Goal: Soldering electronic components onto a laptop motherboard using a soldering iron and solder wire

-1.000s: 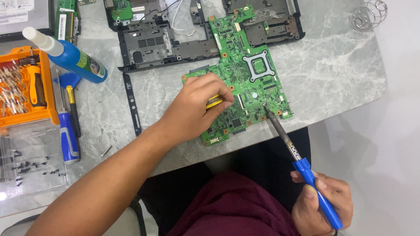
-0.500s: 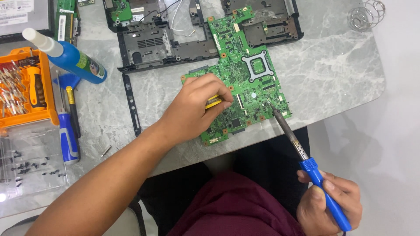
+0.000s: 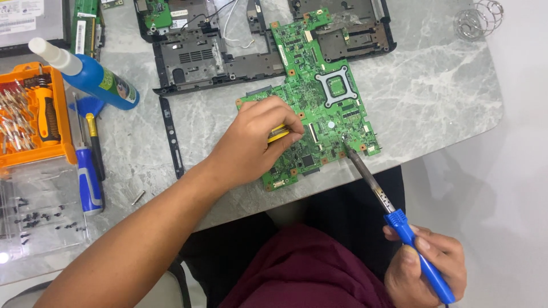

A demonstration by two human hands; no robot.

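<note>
- Grey-veined marble topped the table [image 3: 434, 97] you worked at, its rounded corner meeting a pale floor on your right.
- Green circuit board [image 3: 319, 108] lay flat near the table's front edge, long axis running from upper right down to lower left.
- Your left hand [image 3: 257, 142] rested on the board, fingers curled narrow around a small yellow tool [image 3: 278, 134].
- Your right hand [image 3: 425, 268] closed on the blue handle of the soldering iron [image 3: 394, 214], held off the table over your lap.
- The iron's long axis ran diagonally, its metal tip pointing up-left and touching the board's lower right edge.
- A blue bottle [image 3: 91, 77] and an orange tool tray [image 3: 34, 114] sat well apart at your left.
</note>
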